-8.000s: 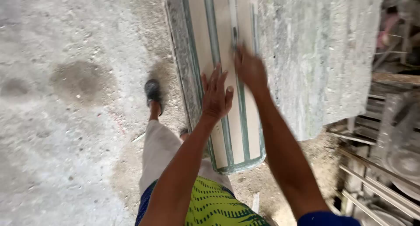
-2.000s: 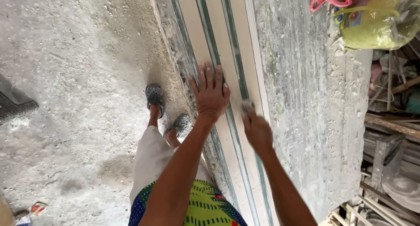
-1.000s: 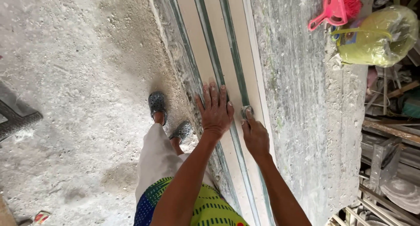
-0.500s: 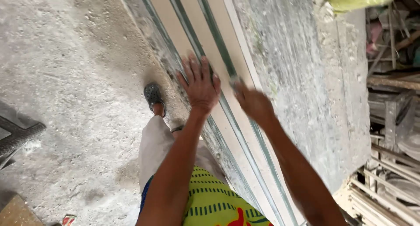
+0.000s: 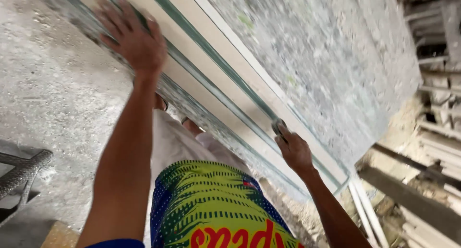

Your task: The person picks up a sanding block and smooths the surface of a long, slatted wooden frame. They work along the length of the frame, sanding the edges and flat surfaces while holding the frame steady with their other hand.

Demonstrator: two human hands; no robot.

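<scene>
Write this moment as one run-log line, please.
left hand: flat on slab edge | right hand: holds small pad on green strip

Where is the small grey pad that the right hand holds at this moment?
In the head view, the grey pad is right of centre, pressed by the right hand on the cream panel's green groove, near its lower end.

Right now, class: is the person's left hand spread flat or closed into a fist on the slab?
Spread flat: the left hand lies open, fingers splayed, on the striped slab edge.

Green-yellow patterned shirt [image 5: 211,200], red print, blue dotted side panels; blue short sleeves; pale grey trousers [image 5: 182,142].
</scene>
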